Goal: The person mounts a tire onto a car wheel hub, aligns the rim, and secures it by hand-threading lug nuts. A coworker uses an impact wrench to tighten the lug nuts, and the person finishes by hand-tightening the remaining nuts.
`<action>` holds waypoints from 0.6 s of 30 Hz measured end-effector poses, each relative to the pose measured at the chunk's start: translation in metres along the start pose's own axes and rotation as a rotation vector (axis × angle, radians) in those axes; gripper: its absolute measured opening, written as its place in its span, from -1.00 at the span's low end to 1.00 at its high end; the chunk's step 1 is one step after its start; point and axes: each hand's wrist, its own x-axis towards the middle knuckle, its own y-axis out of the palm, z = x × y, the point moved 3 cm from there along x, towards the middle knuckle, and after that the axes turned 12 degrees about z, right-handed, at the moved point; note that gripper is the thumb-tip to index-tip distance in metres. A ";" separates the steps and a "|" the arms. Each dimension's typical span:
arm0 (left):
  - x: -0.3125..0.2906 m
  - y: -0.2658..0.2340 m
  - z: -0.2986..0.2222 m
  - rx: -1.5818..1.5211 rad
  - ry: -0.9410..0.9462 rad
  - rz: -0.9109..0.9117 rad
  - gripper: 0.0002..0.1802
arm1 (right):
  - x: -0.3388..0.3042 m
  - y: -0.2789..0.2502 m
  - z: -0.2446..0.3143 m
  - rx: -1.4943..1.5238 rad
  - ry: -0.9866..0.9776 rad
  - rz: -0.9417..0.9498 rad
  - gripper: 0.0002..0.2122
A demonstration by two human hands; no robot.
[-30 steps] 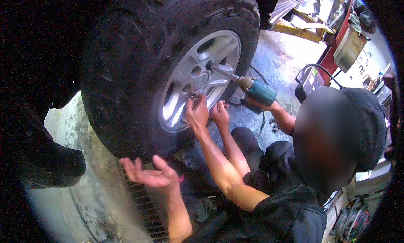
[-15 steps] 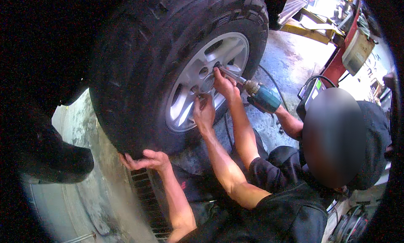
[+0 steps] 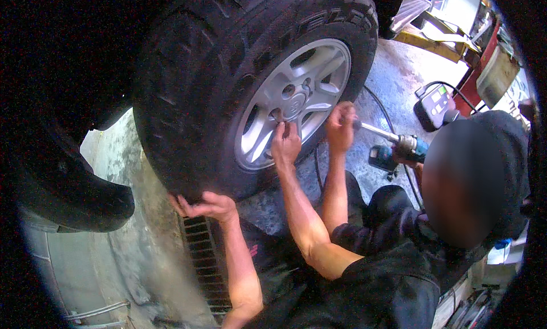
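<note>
A big black tyre (image 3: 188, 106) on a silver alloy wheel (image 3: 310, 78) hangs above the wet floor. My left hand (image 3: 206, 205) is cupped under the tyre's lowest tread, fingers curled against the rubber. My right hand (image 3: 286, 143) reaches up to the wheel's hub, fingertips pinched on a lug nut (image 3: 277, 117) near the centre cap. A co-worker in a black shirt (image 3: 399, 215) crouches at the right. One of their hands (image 3: 341, 124) grips the long socket shaft of a teal impact wrench (image 3: 405, 145), just right of the rim.
A metal drain grate (image 3: 202, 260) runs along the floor under the tyre. The dark car body (image 3: 62, 181) overhangs on the left. A black hose (image 3: 376, 101) lies on the concrete. A handheld device with a screen (image 3: 434, 104) and red and yellow shop equipment (image 3: 484, 61) stand at the back right.
My left hand rose from open below the tyre to pressing its underside. The co-worker's hand and wrench shaft moved off the hub to the right. My right hand stayed at the hub.
</note>
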 end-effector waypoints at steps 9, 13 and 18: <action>-0.004 -0.001 0.002 -0.069 -0.007 0.019 -0.32 | 0.002 0.006 0.005 -0.006 0.057 -0.056 -0.66; -0.005 -0.002 0.002 -0.102 -0.011 0.027 -0.33 | 0.005 0.007 0.003 -0.014 0.082 -0.068 -0.68; -0.004 -0.007 0.004 -0.093 0.007 0.058 -0.31 | 0.009 0.011 0.001 0.052 0.022 -0.017 -0.76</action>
